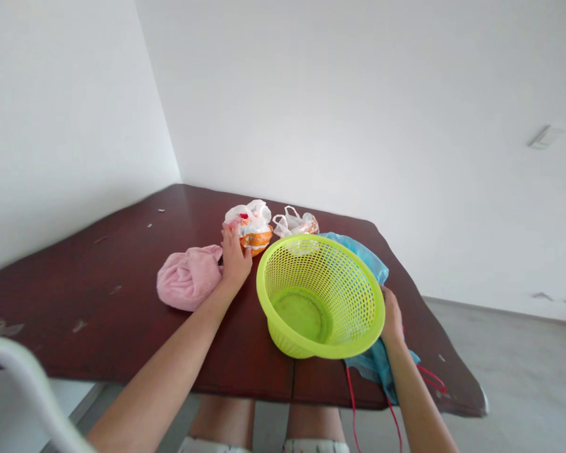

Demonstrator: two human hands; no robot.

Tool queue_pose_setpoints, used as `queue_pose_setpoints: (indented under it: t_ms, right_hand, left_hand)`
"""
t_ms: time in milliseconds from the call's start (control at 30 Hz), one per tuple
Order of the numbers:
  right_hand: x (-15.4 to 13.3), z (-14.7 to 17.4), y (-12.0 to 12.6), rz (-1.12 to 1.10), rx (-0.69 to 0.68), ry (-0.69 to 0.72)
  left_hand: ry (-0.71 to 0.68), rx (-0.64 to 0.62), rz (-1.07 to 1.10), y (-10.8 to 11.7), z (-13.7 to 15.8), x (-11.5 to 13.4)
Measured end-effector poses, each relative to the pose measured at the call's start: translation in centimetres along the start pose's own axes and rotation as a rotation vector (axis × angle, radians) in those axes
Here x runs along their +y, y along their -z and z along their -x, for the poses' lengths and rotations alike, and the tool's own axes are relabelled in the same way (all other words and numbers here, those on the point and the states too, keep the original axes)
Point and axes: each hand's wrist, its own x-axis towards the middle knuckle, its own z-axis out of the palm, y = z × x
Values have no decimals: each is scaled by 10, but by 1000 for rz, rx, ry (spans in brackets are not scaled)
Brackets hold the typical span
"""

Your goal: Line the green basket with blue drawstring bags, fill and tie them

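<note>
1. Left hand [236, 257] is stretched out over the table, fingers reaching forward and resting on the near side of a knotted plastic bag [252, 228]. It touches the bag, but whether the fingers have actually closed on it cannot be told from here.
2. That bag is white and clear with orange fruit showing through the bottom, sitting upright on the dark red table [99, 283], toward the far edge.
3. Just left of the hand, touching the wrist side, lies a crumpled pink cloth [186, 278].
4. Right hand [392, 318] is down at the right side of the lime-green basket [321, 296], fingers curled round its rim, gripping it. The basket is tipped, its open mouth facing the camera, and it is empty inside.
5. Under and behind the basket, a blue cloth bag [375, 362] spreads across the table and hangs off the near edge, red cords [351, 402] dangling below.
6. Behind the basket's far rim, a second small plastic bag [296, 223] with orange contents sits just right of the first one, apart from it.
7. Bottom left corner, a white curved bar [28, 384], blurred, close to the camera.
</note>
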Motion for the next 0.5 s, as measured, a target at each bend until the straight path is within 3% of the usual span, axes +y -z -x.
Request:
queue_pose_setpoints:
  t_ms: [300,500]
  right_hand:
    - [-1,-2,7,49,145,-373]
    - [-11,-17,22,-22,71,-409]
  left_hand:
    - [-13,39,7,-4,2,3]
    - [2,78,27,-6,3,6]
